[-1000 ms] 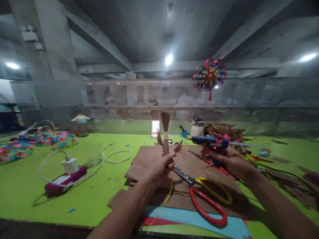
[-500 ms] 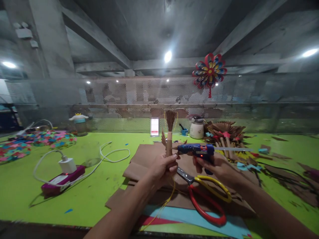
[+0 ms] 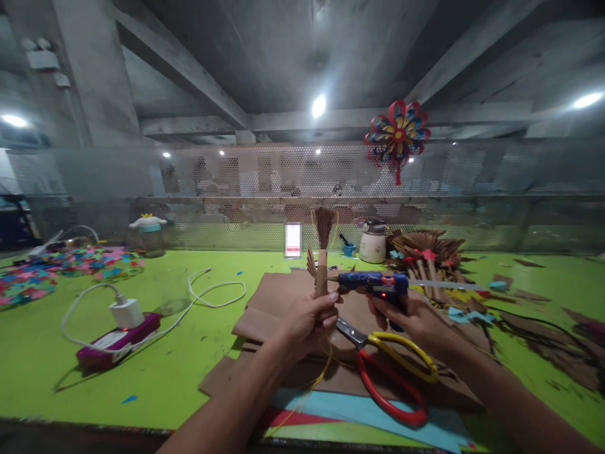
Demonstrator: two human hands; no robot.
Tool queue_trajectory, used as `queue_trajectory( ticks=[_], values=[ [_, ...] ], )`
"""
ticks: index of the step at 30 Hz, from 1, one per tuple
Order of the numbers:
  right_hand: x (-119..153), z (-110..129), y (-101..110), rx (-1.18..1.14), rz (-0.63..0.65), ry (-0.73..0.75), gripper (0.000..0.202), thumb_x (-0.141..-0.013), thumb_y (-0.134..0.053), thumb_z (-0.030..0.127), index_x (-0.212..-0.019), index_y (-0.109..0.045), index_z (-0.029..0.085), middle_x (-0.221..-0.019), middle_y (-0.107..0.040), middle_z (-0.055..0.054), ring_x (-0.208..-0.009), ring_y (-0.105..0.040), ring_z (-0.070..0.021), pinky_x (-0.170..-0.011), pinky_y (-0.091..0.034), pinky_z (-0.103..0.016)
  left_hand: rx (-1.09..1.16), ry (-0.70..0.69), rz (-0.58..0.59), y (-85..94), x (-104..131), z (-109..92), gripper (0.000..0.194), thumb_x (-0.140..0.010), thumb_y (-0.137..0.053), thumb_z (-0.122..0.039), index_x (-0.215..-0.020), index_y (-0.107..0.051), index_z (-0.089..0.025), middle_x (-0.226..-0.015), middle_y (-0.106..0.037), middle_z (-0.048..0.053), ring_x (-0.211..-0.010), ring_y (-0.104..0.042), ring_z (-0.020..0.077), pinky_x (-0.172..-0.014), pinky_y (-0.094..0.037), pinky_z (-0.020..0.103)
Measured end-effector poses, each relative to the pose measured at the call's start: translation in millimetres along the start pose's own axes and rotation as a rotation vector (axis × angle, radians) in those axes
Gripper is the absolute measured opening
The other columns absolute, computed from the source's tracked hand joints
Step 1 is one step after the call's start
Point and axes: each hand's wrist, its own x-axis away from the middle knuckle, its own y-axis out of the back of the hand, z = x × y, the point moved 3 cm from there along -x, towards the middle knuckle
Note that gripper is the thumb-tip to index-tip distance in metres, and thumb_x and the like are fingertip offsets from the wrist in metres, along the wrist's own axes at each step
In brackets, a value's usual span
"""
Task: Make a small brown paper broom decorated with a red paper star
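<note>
My left hand (image 3: 314, 318) grips the lower end of a brown paper piece (image 3: 322, 268), upright, with a pleated fan at its top and a smaller pleated part at its left side. Thin yellow string loops beside the fan and hangs below the hand. My right hand (image 3: 401, 312) is closed round a blue glue gun (image 3: 373, 282), its red light lit and a clear stick in its rear. The nozzle points left, close to the paper stem; whether they touch I cannot tell. Scissors (image 3: 401, 372) with red and yellow handles lie below on brown paper sheets (image 3: 271, 315).
A purple power strip (image 3: 118, 343) with a white plug and cable lies left. Paper stars (image 3: 104, 261) cover the far left. Behind stand a phone (image 3: 292, 241) and a jar (image 3: 373, 243). Brown fan pieces (image 3: 428, 249) and scraps lie right. Blue paper (image 3: 368, 410) is near the front edge.
The glue gun has shifted very slightly to the right, its nozzle still beside the stem. My left hand keeps its grip on the brown paper piece.
</note>
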Motion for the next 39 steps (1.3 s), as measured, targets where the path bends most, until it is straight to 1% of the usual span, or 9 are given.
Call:
queue_trajectory(
  ticks=[5, 9, 15, 19, 25, 28, 34, 39],
  values=[
    [-0.3, -3.0, 0.0, 0.002, -0.008, -0.013, 0.034, -0.082, -0.045, 0.047, -0.076, -0.055, 0.016, -0.063, -0.054, -0.003, -0.059, -0.049, -0.0154, -0.057, -0.04, -0.028, -0.008, -0.022, 0.025, 2.5, -1.2, 1.2, 0.022, -0.07, -0.064, -0.029, -0.072, -0.052, -0.011, -0.047, -0.019, -0.01, -0.04, -0.016, 0.0019, -0.038, -0.012, 0.016],
    [0.5, -6.0, 1.5, 0.007, -0.037, -0.025, 0.033, -0.081, -0.046, 0.048, -0.075, -0.053, 0.016, -0.062, -0.051, -0.003, -0.058, -0.047, -0.0149, -0.055, -0.038, -0.027, -0.016, -0.011, -0.006, 0.8, 0.6, 0.2, 0.02, -0.071, -0.064, -0.028, -0.071, -0.053, -0.011, -0.047, -0.02, -0.01, -0.041, -0.018, 0.0023, -0.039, -0.013, 0.016],
    [2.7, -3.8, 2.4, 0.031, -0.036, -0.059, 0.034, -0.079, -0.046, 0.049, -0.066, -0.047, 0.017, -0.056, -0.042, 0.0, -0.053, -0.038, -0.0127, -0.05, -0.033, -0.026, 0.004, -0.009, 0.005, -2.4, 2.1, -1.1, 0.017, -0.07, -0.064, -0.023, -0.07, -0.054, -0.01, -0.048, -0.023, -0.009, -0.041, -0.015, 0.002, -0.038, -0.013, 0.017],
    [3.5, -1.6, 2.5, 0.037, -0.041, -0.073, 0.033, -0.078, -0.048, 0.047, -0.063, -0.044, 0.018, -0.056, -0.039, 0.001, -0.052, -0.035, -0.0115, -0.048, -0.03, -0.025, 0.008, 0.005, 0.011, -2.2, 2.1, -1.0, 0.018, -0.068, -0.065, -0.024, -0.069, -0.053, -0.011, -0.047, -0.021, -0.01, -0.041, -0.017, 0.0023, -0.038, -0.013, 0.016],
    [4.1, -2.9, 1.8, 0.049, -0.039, -0.081, 0.034, -0.08, -0.045, 0.049, -0.069, -0.046, 0.017, -0.056, -0.037, 0.003, -0.051, -0.033, -0.0104, -0.047, -0.028, -0.024, 0.011, 0.004, 0.022, 1.0, -0.2, 2.0, 0.018, -0.069, -0.064, -0.024, -0.069, -0.053, -0.01, -0.048, -0.023, -0.009, -0.041, -0.018, 0.0019, -0.038, -0.016, 0.015],
    [4.3, -1.4, 2.2, 0.066, -0.033, -0.066, 0.035, -0.081, -0.044, 0.049, -0.068, -0.045, 0.016, -0.055, -0.037, 0.003, -0.051, -0.033, -0.0099, -0.047, -0.028, -0.024, 0.026, -0.006, 0.03, 2.1, -1.3, 3.1, 0.018, -0.069, -0.065, -0.024, -0.069, -0.053, -0.01, -0.049, -0.023, -0.009, -0.042, -0.016, 0.0015, -0.039, -0.018, 0.015],
    [4.2, 3.9, 3.1, 0.044, -0.052, -0.036, 0.033, -0.08, -0.046, 0.046, -0.065, -0.042, 0.017, -0.054, -0.036, 0.003, -0.05, -0.032, -0.009, -0.045, -0.029, -0.023, 0.039, -0.014, 0.039, -0.9, -0.3, 1.6, 0.016, -0.07, -0.064, -0.02, -0.069, -0.053, -0.009, -0.052, -0.027, -0.008, -0.042, -0.017, 0.0009, -0.039, -0.017, 0.015],
    [5.5, 3.8, 4.5, 0.048, -0.064, -0.026, 0.031, -0.08, -0.046, 0.044, -0.064, -0.043, 0.017, -0.056, -0.041, 0.002, -0.051, -0.037, -0.0098, -0.046, -0.032, -0.023, 0.018, -0.006, 0.018, 0.2, -0.4, 2.5, 0.017, -0.07, -0.064, -0.021, -0.07, -0.052, -0.01, -0.052, -0.028, -0.008, -0.042, -0.016, 0.0013, -0.039, -0.016, 0.015]
  ],
)
